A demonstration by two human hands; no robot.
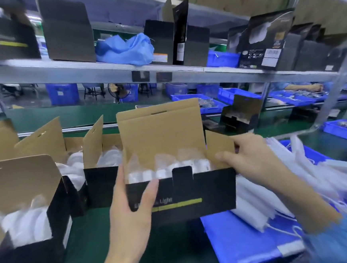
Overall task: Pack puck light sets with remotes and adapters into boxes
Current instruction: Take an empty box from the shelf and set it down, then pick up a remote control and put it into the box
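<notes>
A black box (194, 194) with a yellow stripe and brown cardboard inside is held above the green table, lid flap up. Bagged white puck lights (171, 166) fill it in a row. My left hand (131, 213) grips the box's left front corner, thumb across the front face. My right hand (251, 158) pinches the brown right side flap (217, 146) at the box's right end.
Three more open boxes of white lights (29, 209) (71, 160) (103, 151) stand at the left. At the right a blue tray (243, 240) holds white bagged adapters (309, 185). A metal shelf (101, 72) with black boxes runs overhead; blue bins lie beyond.
</notes>
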